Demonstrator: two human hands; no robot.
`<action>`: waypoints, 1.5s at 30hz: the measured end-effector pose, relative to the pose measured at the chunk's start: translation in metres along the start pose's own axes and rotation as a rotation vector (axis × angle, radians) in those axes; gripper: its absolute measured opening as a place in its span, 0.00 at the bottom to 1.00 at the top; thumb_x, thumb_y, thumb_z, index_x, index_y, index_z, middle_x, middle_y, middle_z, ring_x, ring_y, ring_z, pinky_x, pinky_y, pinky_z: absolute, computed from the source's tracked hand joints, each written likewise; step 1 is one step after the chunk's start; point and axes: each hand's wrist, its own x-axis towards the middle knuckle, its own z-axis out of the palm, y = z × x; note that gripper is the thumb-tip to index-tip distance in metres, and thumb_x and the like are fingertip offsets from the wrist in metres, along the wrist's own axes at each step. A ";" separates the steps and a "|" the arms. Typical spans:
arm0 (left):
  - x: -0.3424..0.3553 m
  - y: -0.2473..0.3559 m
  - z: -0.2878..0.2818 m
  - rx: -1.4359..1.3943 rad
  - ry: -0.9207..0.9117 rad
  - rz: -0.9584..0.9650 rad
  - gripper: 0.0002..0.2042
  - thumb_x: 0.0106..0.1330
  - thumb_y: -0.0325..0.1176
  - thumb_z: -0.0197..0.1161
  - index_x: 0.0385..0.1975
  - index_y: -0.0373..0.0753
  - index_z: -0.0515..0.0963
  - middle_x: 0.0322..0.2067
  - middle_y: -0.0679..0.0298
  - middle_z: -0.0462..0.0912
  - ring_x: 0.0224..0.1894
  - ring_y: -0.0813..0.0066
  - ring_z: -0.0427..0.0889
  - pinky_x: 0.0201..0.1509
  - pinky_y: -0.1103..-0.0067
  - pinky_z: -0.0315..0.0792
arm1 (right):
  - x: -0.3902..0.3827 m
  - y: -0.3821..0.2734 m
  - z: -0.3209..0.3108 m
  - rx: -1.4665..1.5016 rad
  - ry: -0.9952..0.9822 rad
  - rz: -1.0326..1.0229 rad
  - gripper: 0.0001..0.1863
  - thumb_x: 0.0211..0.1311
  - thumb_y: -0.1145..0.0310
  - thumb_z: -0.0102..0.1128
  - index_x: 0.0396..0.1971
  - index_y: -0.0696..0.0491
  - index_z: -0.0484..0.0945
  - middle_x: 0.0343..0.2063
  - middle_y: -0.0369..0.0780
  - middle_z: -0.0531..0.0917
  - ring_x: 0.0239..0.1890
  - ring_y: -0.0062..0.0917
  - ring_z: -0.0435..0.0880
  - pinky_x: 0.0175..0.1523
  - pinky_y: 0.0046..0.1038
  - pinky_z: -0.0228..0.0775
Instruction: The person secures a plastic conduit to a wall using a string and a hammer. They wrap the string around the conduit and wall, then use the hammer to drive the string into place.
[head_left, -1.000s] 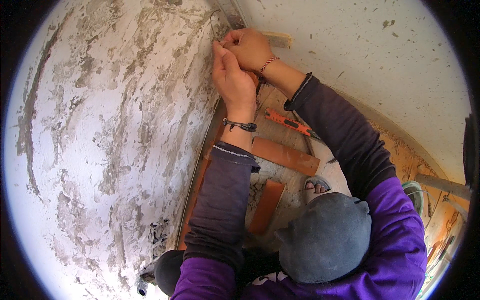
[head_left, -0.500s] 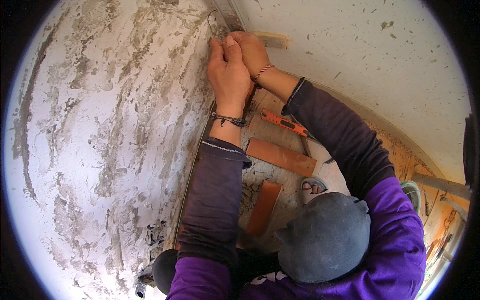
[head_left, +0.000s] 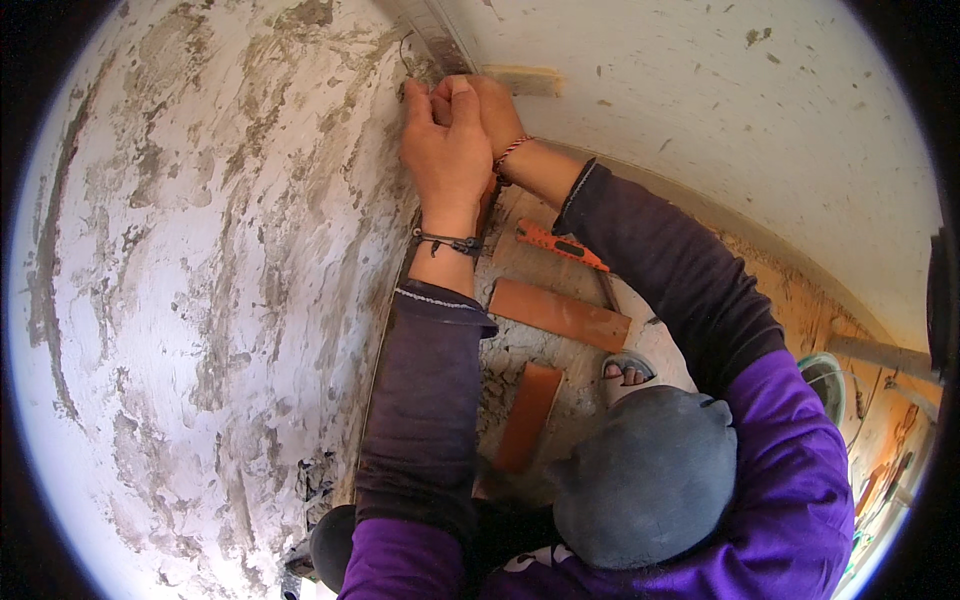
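Observation:
My left hand and my right hand are pressed together, reaching up in the corner where the stained wall meets the pale panel. Both sets of fingers are curled and closed. Whatever they grip is hidden behind them. A narrow upright strip stands just beyond my fingertips, and a thin wire curves beside it on the wall. Close to my right hand, a short wooden piece sticks out along the panel.
Rough, patchy plaster covers the wall at left. On the floor lie two reddish-brown tile strips and an orange-handled tool. My sandalled foot is near them. A round greenish container stands at right.
Both hands have shifted slightly left and a little lower in the picture, staying together. The left fingers have bent somewhat more. The floor items lie as before.

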 end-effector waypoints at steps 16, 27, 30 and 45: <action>0.011 -0.009 0.003 0.330 0.143 0.208 0.40 0.57 0.47 0.67 0.62 0.25 0.61 0.51 0.49 0.76 0.53 0.64 0.76 0.55 0.75 0.69 | 0.003 0.000 0.005 0.127 0.040 0.127 0.15 0.57 0.56 0.60 0.28 0.53 0.82 0.22 0.43 0.83 0.26 0.35 0.82 0.34 0.33 0.73; 0.034 -0.012 0.004 0.343 0.097 0.279 0.36 0.54 0.42 0.68 0.58 0.24 0.65 0.40 0.56 0.80 0.40 0.70 0.79 0.45 0.78 0.73 | 0.009 -0.006 0.014 0.061 0.213 0.093 0.15 0.54 0.55 0.61 0.25 0.53 0.82 0.22 0.44 0.83 0.26 0.38 0.82 0.34 0.35 0.73; 0.037 -0.007 0.001 0.472 0.100 0.259 0.31 0.53 0.41 0.67 0.52 0.24 0.69 0.35 0.56 0.82 0.37 0.68 0.80 0.42 0.77 0.73 | 0.008 -0.015 0.013 0.093 0.150 0.193 0.15 0.52 0.55 0.63 0.24 0.53 0.82 0.23 0.45 0.83 0.28 0.40 0.82 0.35 0.36 0.73; 0.040 0.036 -0.005 0.915 0.046 0.320 0.20 0.52 0.46 0.60 0.31 0.31 0.76 0.28 0.48 0.82 0.34 0.47 0.82 0.41 0.62 0.75 | 0.002 -0.035 0.017 0.160 0.310 0.215 0.13 0.52 0.60 0.64 0.27 0.56 0.79 0.26 0.48 0.82 0.29 0.41 0.83 0.34 0.36 0.74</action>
